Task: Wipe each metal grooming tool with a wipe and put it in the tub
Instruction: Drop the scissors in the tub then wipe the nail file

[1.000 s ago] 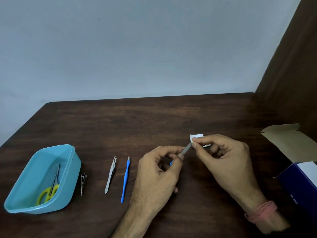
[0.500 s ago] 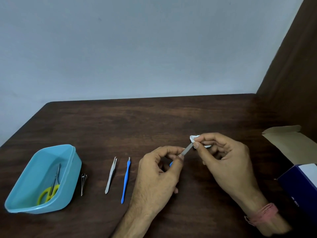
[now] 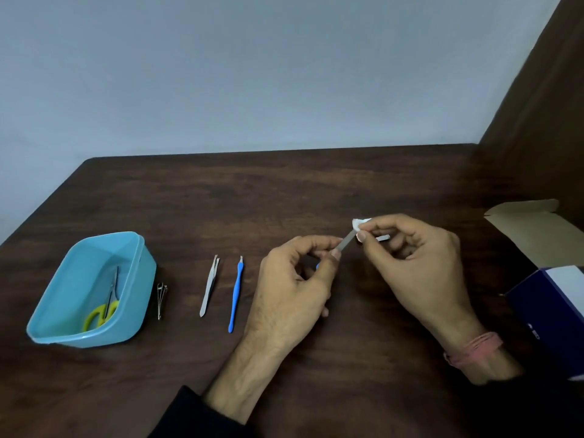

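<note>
My left hand (image 3: 295, 279) pinches the blue-handled end of a metal nail file (image 3: 345, 241), which slants up to the right. My right hand (image 3: 417, 263) pinches a small white wipe (image 3: 358, 223) folded around the file's blade. A light blue tub (image 3: 94, 289) sits at the left with yellow-handled scissors (image 3: 106, 306) inside. On the table lie a small nail clipper (image 3: 161, 300) beside the tub, silver tweezers (image 3: 209, 284), and a blue-handled cuticle tool (image 3: 235, 297).
An open cardboard box with a dark blue side (image 3: 550, 298) stands at the right edge, its flap (image 3: 531, 229) raised. The dark wooden table (image 3: 252, 197) meets a grey wall behind and a brown panel on the right.
My right hand has shifted the wipe slightly along the file's blade. My left hand keeps its hold; the view has tilted a little.
</note>
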Demonstrator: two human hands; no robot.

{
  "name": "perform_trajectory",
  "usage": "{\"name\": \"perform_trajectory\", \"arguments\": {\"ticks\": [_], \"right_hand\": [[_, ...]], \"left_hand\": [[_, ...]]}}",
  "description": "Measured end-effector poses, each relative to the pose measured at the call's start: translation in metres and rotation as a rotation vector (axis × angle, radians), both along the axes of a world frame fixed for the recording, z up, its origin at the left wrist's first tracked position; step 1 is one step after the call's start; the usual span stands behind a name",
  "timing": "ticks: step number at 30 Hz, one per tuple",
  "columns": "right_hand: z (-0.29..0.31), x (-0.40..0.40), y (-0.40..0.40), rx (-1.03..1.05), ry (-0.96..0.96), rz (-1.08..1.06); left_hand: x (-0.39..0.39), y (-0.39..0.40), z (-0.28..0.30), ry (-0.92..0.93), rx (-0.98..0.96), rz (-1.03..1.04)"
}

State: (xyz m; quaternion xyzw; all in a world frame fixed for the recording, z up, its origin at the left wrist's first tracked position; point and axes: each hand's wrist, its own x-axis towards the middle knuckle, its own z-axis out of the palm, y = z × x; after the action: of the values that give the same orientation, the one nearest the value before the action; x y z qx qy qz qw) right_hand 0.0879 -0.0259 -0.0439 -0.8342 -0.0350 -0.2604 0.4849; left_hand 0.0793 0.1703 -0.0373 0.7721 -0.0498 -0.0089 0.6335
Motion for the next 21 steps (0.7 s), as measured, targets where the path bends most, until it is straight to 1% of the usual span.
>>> {"name": "perform_trajectory", "arguments": {"ticks": [3,6,10,13,16,21], "right_hand": [[0.0008,-0.0017,0.0024,-0.001,0.021,0.056],[0.0025,-0.0026,0.0032,0.007,0.020,0.027],[0.0034,-0.0044,0.0038,-0.025,0.009,0.074],[0.0024,-0.0025,0.0021,0.009,0.008,0.031],[0.0012,-0.0025,0.0024,0.004,0.011,0.072],[-0.0001,0.0003,0.0003,0.049,0.025,0.026]], "left_hand": [[-0.0003,-0.0006,-0.0001,-0.017,0.002,0.001],[-0.0004,-0.0004,0.0002,-0.014,0.018,-0.002],[-0.0003,-0.0005,-0.0008,-0.024,0.005,0.003],[0.0004,-0.0005,-0.0018,-0.019,0.015,0.002],[-0.0001,-0.0002,-0.0013,-0.022,0.007,0.006],[-0.0003,-0.0004,-0.0009,-0.013,0.008,0.015]]}}
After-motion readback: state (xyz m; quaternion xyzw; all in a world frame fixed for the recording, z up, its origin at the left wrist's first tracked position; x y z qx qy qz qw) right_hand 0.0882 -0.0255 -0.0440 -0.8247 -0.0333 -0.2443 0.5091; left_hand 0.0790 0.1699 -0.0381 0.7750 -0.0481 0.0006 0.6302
